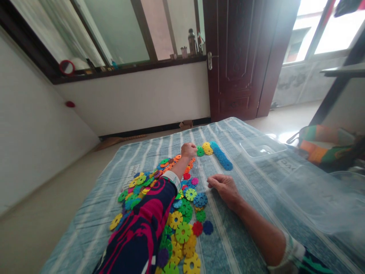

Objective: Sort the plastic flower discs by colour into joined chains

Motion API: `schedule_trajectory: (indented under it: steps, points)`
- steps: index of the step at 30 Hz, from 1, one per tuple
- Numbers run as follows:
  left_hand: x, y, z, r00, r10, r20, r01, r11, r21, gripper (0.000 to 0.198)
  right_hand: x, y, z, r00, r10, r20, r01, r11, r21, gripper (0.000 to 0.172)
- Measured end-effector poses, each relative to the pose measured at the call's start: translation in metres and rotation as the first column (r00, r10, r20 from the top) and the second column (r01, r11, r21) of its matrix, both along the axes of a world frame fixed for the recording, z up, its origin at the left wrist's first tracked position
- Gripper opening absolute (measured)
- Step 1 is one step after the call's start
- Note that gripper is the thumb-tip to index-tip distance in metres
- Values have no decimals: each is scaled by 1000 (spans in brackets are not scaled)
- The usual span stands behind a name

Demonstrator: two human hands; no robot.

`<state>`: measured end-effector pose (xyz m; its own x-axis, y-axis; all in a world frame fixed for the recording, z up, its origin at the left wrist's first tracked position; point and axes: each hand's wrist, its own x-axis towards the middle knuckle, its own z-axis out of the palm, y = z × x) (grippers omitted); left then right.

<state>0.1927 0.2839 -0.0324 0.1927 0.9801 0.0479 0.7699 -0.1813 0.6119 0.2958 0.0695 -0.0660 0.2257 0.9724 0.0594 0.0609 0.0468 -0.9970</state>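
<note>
Many notched plastic discs [183, 232] in several colours lie piled on a striped blue-grey cloth [108, 182]. My left hand [188, 150] reaches over the far end of the pile, its fingers closed beside a green disc [200, 151]; whatever it pinches is hidden. Right of that green disc come yellow discs [208, 148], then an overlapping row of blue discs [221, 156] slanting toward me. Nearer me, my right hand [224, 186] hovers above or rests on the cloth, fingers curled together at the tips. Anything between them is too small to tell.
A clear plastic lid or tray [262, 149] lies at the far right of the cloth. Closer on the right is a large clear plastic container [319, 198]. An orange and green bag [325, 146] sits beyond the right edge. A brown door [239, 57] stands behind.
</note>
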Motion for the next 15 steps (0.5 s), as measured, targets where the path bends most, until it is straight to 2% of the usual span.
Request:
schedule_trajectory:
  steps: [4,8,15]
  points:
    - [-21,-9,11,999,-41,24,40,999,11,11,0,0,-2,1000,-5,-4,5,1000,-5,30]
    - [-49,-28,25,987,-160,28,161,986,-49,10,1,-1,-3,1000,-7,-7,7,1000,-16,30]
    - [-102,-77,48,927,-371,-51,355,916,-188,7,4,-2,-7,1000,-2,10,2,1000,-5,31]
